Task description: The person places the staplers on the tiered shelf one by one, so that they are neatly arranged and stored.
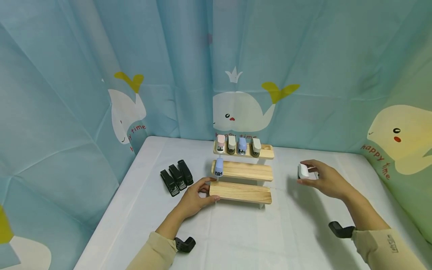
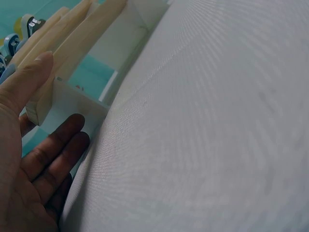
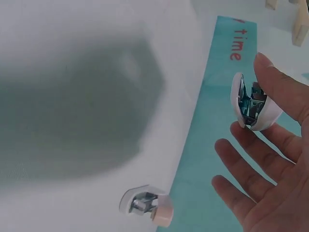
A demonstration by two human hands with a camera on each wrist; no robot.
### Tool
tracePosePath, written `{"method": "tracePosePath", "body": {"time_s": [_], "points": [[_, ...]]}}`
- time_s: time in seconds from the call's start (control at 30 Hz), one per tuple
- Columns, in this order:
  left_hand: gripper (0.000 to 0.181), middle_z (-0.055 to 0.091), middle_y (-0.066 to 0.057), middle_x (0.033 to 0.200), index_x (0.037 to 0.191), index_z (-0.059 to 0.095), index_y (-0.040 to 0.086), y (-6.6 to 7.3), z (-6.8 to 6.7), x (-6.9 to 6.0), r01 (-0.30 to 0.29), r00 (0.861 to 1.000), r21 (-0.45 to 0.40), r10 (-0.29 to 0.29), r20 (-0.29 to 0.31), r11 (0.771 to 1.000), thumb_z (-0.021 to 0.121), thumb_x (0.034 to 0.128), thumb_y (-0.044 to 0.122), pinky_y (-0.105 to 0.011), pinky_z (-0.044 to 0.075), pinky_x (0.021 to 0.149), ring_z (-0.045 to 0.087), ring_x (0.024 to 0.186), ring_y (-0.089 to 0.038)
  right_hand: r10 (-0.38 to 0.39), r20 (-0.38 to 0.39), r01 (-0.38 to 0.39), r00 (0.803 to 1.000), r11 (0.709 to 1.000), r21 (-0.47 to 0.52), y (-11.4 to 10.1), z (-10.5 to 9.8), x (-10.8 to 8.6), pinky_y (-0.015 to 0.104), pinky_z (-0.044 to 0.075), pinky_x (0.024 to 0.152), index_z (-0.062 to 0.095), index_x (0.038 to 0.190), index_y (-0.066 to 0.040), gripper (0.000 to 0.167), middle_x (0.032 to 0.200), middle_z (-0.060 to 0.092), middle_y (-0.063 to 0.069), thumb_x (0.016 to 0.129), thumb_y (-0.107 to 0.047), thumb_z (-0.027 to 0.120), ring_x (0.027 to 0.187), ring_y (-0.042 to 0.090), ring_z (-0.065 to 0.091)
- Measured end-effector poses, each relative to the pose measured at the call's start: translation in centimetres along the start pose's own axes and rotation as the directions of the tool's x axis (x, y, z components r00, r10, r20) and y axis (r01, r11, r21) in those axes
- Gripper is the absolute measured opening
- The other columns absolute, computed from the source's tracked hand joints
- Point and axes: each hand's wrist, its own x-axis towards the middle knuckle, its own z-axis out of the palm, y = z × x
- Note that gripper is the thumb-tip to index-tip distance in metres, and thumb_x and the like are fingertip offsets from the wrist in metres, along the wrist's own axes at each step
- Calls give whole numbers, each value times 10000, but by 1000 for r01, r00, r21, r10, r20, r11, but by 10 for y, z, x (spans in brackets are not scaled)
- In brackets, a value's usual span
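Note:
My right hand [image 1: 325,180] holds a small white stapler [image 1: 303,171] between thumb and fingers, raised above the table to the right of a three-tier wooden stand [image 1: 241,192]. In the right wrist view the metal inside of this stapler shows. A second small stapler [image 3: 145,203], white with a pinkish end, sits below on the tabletop. My left hand [image 1: 194,198] grips the left end of the stand's lowest tier; in the left wrist view its thumb [image 2: 34,77] lies along the board. A blue stapler [image 1: 219,167] stands at the middle tier's left end.
Several small staplers, pink, pale and blue, line the top tier [image 1: 267,153]. Three black staplers [image 1: 176,177] lie side by side left of the stand. A blue curtain [image 1: 189,56] with whale prints hangs behind the white-covered table [image 1: 236,236].

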Motion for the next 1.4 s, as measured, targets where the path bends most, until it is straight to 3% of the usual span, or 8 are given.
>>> {"method": "tracePosePath", "body": {"time_s": [0.33,0.67,0.87,1.1,1.27,1.33,1.4], "points": [[624,727,77,1060,1418,562,343,1,0,1,1,1000,0,-1,4,1000,828,869,475,-422,482,967,655,1051,-129,-36,-38,36,999,999,16,-17,1,-8,614,458,930,485,1481,-8,780,1361,611,279,903,-418,811,1272,499,556],[627,730,86,1061,1422,558,349,-1,0,1,-1,1000,-4,1,2,1000,830,870,469,-419,481,967,657,1052,-123,-95,-86,96,992,995,5,-31,5,-14,380,460,791,522,1467,-42,730,1329,637,212,902,-395,819,1206,419,594],[624,739,73,1066,1429,563,320,0,0,1,-14,1000,-19,14,9,1000,823,879,461,-424,478,960,657,1048,-127,-123,-116,125,986,992,13,-40,10,-17,475,454,850,525,1468,-57,709,1366,621,189,904,-368,821,1217,400,578],[604,737,73,1071,1410,566,368,0,1,1,4,1000,-19,-4,12,1000,825,874,468,-428,479,966,654,1058,-127,-130,-119,135,984,990,41,-51,15,-20,597,441,930,520,1480,-91,707,1402,611,171,906,-377,817,1260,405,564],[607,736,74,1066,1404,566,382,1,0,0,6,1000,-19,-6,9,1000,832,865,469,-433,477,971,655,1058,-134,-157,-131,164,979,985,50,-59,20,-20,674,253,1026,530,1477,-109,702,1387,627,162,900,-383,822,1264,413,566],[605,735,72,1066,1401,566,387,1,0,0,6,1000,-21,-5,9,1000,833,864,470,-434,475,973,654,1059,-135,-165,-132,174,977,983,61,-61,22,-20,672,248,1026,529,1477,-111,701,1382,627,166,897,-371,826,1269,422,564],[602,734,73,1068,1400,566,393,1,0,0,6,1000,-22,-6,9,1000,831,865,472,-436,475,974,655,1061,-134,-170,-129,181,977,981,76,-64,23,-20,651,317,1026,522,1481,-110,704,1388,621,170,897,-355,829,1279,426,561]]}}
